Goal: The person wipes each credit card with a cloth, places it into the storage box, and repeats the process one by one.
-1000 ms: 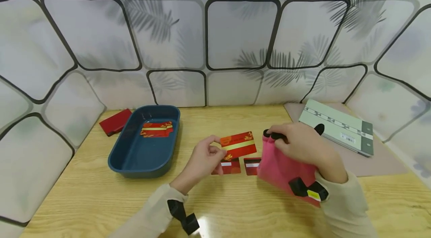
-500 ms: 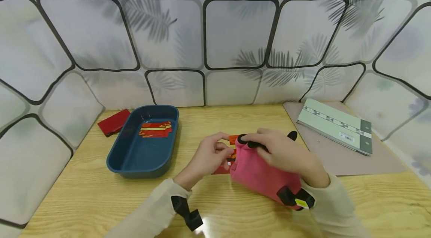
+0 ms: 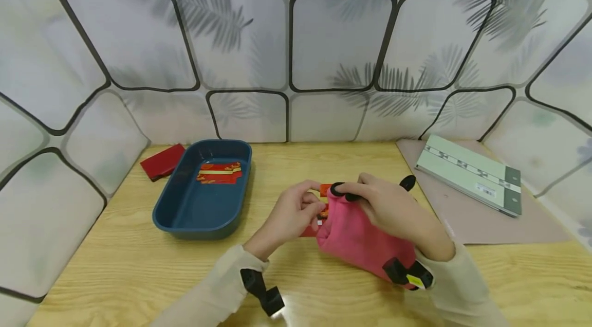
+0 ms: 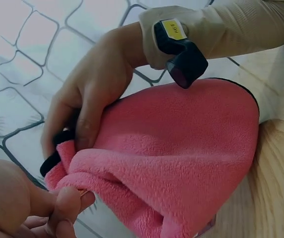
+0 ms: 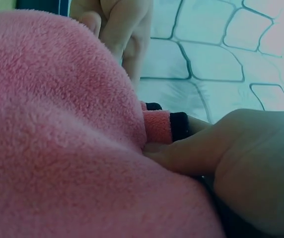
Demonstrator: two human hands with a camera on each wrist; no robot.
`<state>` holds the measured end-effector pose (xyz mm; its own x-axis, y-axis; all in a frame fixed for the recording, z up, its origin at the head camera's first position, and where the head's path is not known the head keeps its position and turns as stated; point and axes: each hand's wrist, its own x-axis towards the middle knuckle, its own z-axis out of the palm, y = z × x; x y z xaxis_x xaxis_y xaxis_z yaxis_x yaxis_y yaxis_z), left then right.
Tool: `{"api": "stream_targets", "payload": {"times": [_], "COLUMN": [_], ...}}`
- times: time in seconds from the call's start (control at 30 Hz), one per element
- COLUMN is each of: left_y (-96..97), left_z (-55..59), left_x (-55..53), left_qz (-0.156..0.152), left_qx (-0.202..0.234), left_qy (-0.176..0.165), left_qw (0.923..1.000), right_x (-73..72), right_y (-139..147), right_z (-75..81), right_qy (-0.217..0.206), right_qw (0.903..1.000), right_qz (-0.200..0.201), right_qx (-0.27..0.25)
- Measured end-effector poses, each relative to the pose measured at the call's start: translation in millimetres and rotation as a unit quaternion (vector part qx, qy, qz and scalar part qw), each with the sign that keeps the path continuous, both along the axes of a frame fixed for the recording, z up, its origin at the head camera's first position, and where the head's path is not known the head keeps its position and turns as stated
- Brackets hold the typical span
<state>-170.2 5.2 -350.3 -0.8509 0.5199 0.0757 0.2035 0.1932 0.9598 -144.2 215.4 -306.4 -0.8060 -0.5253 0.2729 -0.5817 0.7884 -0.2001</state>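
Note:
My left hand (image 3: 293,211) pinches a red and gold card (image 3: 325,191) by its left end, above the table. A pink fleecy cloth (image 3: 363,244) with black edging is bunched in my right hand (image 3: 400,211) and covers most of that card. In the left wrist view the folded cloth (image 4: 172,134) meets the left fingertips, where only a sliver of card shows. The right thumb (image 5: 181,153) presses on the cloth in the right wrist view. Below the left fingers, part of another red card (image 3: 308,232) lies on the table.
A blue tray (image 3: 159,214) at left holds several red and gold cards (image 3: 219,174). Behind its left side lies a dark red wallet-like item (image 3: 163,162). At right, a pale green boxed notebook (image 3: 467,173) rests on a greyish-pink sheet (image 3: 499,229). A patterned backdrop (image 3: 337,44) rises behind.
My right hand has brought the cloth leftward over the held card, which was in full view a second ago. The left hand keeps its pinch on the card. The view has shifted slightly.

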Motion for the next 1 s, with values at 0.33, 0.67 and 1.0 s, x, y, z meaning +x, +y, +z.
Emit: {"api": "stream_targets", "payload": {"times": [0.33,0.67,1.0], "left_y": [1.7,0.4,-8.0], "left_z": [11.5,13.3,18.1], "left_x": [0.0,-0.5,3.3], "left_qz": [-0.007,0.014,0.032], "left_qx": [0.014,0.002,-0.023], "left_qy": [0.001,-0.008,0.006], "left_qw": [0.9999,0.9999,0.9992], "right_x": [1.2,-3.7,-9.0], "right_y": [24.5,41.2,54.8], "right_z": [7.8,13.7,18.9], "right_qy": [-0.008,-0.017,-0.050], "right_qw": [0.9995,0.9970,0.9943], "right_qz": [-0.029,-0.075,-0.093], "right_qx": [-0.008,0.008,0.009]}}
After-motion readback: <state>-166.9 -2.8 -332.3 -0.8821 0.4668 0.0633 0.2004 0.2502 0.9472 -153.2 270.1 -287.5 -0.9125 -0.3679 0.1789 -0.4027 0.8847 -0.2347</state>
